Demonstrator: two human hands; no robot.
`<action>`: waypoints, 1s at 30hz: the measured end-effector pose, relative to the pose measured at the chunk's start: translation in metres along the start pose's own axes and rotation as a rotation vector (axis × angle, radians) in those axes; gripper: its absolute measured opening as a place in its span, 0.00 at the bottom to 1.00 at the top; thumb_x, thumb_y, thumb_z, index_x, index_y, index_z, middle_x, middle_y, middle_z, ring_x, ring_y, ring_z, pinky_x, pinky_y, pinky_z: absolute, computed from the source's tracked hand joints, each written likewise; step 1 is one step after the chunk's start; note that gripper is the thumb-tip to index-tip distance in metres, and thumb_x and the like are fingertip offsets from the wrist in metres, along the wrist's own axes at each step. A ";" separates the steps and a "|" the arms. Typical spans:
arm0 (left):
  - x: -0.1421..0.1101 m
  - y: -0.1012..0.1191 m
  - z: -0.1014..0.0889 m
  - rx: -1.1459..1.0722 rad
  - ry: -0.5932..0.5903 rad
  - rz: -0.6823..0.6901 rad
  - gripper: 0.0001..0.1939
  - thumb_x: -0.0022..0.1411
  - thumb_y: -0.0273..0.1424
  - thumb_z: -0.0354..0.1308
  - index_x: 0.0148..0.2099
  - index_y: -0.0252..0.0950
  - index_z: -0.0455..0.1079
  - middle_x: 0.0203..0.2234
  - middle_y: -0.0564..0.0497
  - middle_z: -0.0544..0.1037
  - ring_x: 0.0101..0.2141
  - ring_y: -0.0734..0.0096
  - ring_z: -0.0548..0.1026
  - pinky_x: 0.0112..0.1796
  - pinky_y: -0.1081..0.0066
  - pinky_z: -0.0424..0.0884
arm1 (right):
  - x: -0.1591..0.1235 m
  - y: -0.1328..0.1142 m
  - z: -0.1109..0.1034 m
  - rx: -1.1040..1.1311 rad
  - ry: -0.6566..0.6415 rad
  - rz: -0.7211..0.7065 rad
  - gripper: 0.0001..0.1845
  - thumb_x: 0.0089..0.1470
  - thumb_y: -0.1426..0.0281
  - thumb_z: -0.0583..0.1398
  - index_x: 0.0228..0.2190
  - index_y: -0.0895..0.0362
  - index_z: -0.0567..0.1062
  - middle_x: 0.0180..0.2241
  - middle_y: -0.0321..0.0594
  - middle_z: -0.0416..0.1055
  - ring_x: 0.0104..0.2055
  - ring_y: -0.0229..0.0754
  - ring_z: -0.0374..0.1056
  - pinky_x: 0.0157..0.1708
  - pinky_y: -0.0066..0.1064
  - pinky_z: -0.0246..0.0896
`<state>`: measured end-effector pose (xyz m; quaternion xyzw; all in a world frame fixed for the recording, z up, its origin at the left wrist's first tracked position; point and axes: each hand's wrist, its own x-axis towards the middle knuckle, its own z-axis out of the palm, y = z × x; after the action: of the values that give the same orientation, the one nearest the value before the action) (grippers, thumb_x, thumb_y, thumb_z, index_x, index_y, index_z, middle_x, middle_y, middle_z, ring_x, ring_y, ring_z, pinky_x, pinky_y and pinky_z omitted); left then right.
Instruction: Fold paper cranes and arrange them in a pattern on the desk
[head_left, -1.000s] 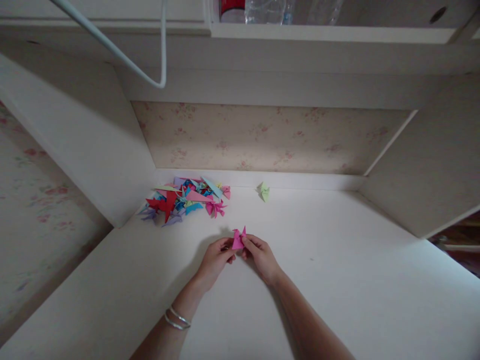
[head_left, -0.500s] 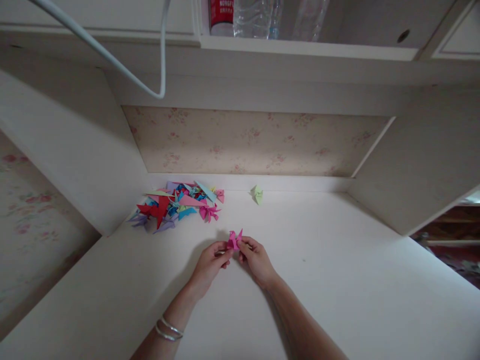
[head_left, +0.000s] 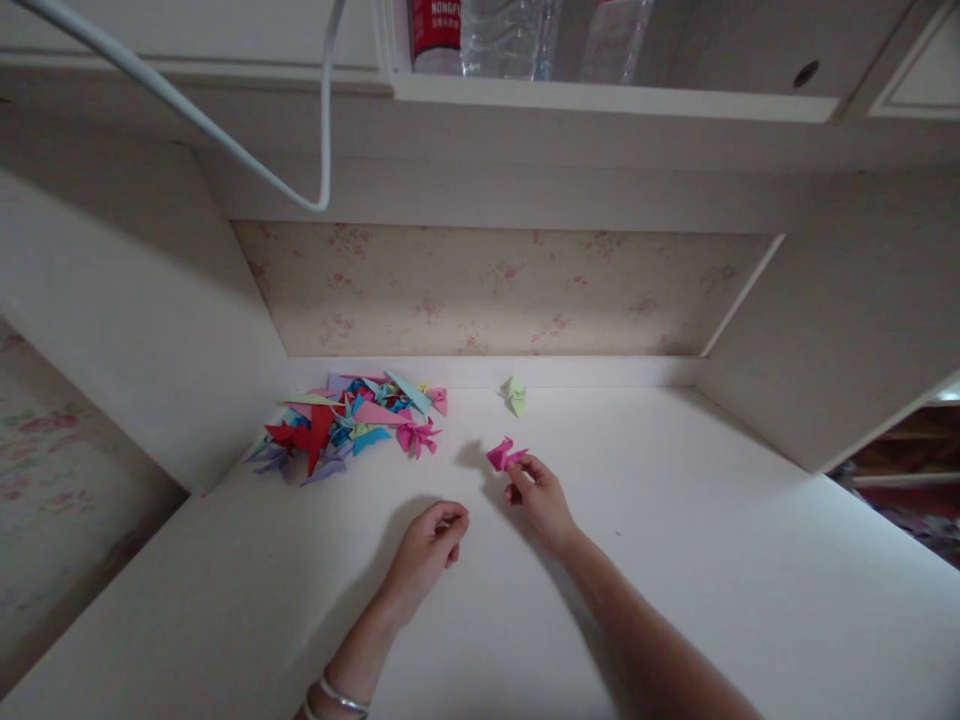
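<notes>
A bright pink origami crane (head_left: pixel 501 455) is pinched between the thumb and fingers of my right hand (head_left: pixel 541 498), held over the white desk toward the back. My left hand (head_left: pixel 429 540) rests lower and to the left, its fingers curled together with nothing visible in them. A pale green origami piece (head_left: pixel 514 396) lies alone near the back edge, beyond my right hand. To the left sits a heap of folded paper pieces (head_left: pixel 352 415) in red, blue, purple and pink, with another magenta folded piece (head_left: pixel 418 436) at its right side.
The white desk (head_left: pixel 675 580) is enclosed by side panels and a floral back wall (head_left: pixel 495 290). Overhead, a shelf holds clear plastic bottles (head_left: pixel 499 40) and a red-labelled container (head_left: pixel 436 30). A white cable or tube (head_left: pixel 225 145) hangs at the upper left.
My left hand has let go of the pink crane and drawn slightly down. My right hand has carried the crane right and farther back. The view has shifted slightly.
</notes>
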<state>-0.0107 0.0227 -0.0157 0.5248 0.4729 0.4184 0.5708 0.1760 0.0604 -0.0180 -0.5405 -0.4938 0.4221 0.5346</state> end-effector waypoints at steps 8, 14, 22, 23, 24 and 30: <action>0.003 -0.002 0.005 0.290 0.020 0.065 0.13 0.59 0.40 0.53 0.33 0.35 0.70 0.21 0.55 0.69 0.17 0.78 0.62 0.20 0.76 0.55 | 0.135 0.006 -0.089 -0.335 0.136 -0.016 0.15 0.53 0.59 0.56 0.34 0.57 0.73 0.27 0.37 0.70 0.17 0.33 0.61 0.18 0.25 0.53; 0.004 0.004 0.007 0.355 0.036 0.073 0.10 0.59 0.36 0.53 0.31 0.36 0.70 0.20 0.54 0.69 0.21 0.73 0.65 0.24 0.75 0.58 | 0.195 0.021 -0.103 -0.585 0.153 -0.001 0.13 0.56 0.68 0.53 0.39 0.57 0.73 0.27 0.39 0.73 0.20 0.35 0.65 0.23 0.27 0.56; 0.008 0.006 0.009 0.418 0.041 0.054 0.09 0.58 0.32 0.51 0.30 0.36 0.70 0.21 0.52 0.72 0.24 0.71 0.68 0.26 0.74 0.59 | 0.229 0.033 -0.103 -0.796 0.074 -0.035 0.13 0.57 0.71 0.52 0.38 0.58 0.75 0.27 0.40 0.73 0.26 0.38 0.66 0.32 0.29 0.57; 0.008 0.005 0.009 0.416 0.044 0.050 0.09 0.58 0.32 0.51 0.30 0.36 0.70 0.22 0.52 0.72 0.24 0.71 0.68 0.26 0.74 0.60 | 0.232 0.034 -0.103 -0.809 0.057 -0.037 0.13 0.57 0.71 0.52 0.38 0.59 0.75 0.27 0.40 0.73 0.26 0.38 0.66 0.31 0.28 0.57; 0.008 0.005 0.008 0.411 0.045 0.047 0.09 0.58 0.31 0.51 0.30 0.36 0.70 0.21 0.52 0.72 0.24 0.71 0.69 0.27 0.74 0.60 | 0.234 0.034 -0.103 -0.819 0.041 -0.038 0.13 0.57 0.70 0.52 0.38 0.59 0.75 0.26 0.40 0.73 0.25 0.38 0.66 0.31 0.28 0.56; 0.010 0.003 0.009 0.404 0.045 0.043 0.09 0.58 0.31 0.50 0.30 0.36 0.70 0.21 0.53 0.72 0.25 0.71 0.68 0.27 0.75 0.60 | 0.240 0.041 -0.102 -0.868 0.012 -0.044 0.13 0.57 0.70 0.52 0.38 0.58 0.74 0.22 0.37 0.71 0.24 0.38 0.64 0.28 0.27 0.55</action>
<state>-0.0002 0.0309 -0.0140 0.6292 0.5486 0.3389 0.4340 0.3173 0.2823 -0.0341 -0.7068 -0.6339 0.1608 0.2696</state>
